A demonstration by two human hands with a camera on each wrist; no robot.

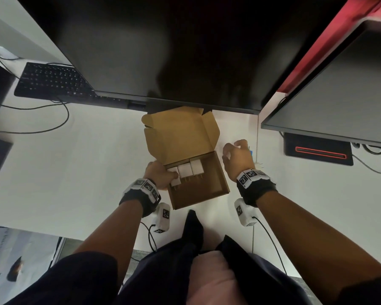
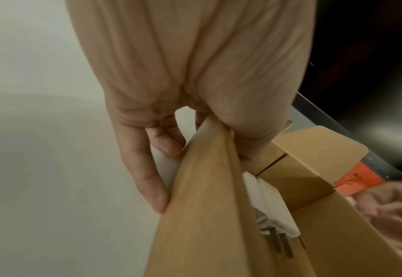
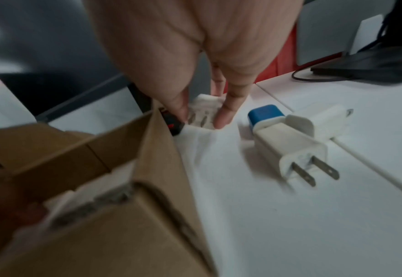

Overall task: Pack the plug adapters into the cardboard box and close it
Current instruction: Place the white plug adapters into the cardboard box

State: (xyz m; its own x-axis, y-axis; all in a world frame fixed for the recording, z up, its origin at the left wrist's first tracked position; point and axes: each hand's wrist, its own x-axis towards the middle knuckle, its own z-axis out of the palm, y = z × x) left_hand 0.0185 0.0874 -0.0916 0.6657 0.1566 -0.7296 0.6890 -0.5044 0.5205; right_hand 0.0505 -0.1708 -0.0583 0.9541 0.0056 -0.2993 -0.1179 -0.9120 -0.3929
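Right hand [image 3: 195,56] fingers touch white adapter [image 3: 203,112].

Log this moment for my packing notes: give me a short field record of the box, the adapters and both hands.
box: cardboard box, lid open, on white desk
adapters in box: three white adapters along the far wall
adapters outside: white adapter and blue-tipped one lying on the desk
left hand: grips the box's left wall
right hand: fingertips closing on another white adapter on the desk

The left hand [image 1: 157,176] is held at the left wall of the cardboard box [image 1: 216,179], fingers [image 2: 152,180] outside and thumb inside. The right hand [image 1: 238,158] is reached forward, and a white adapter [image 3: 203,112] is pinched between thumb and fingertips [image 3: 223,117]. Both forearms are extended, with marker bands worn at the wrists.
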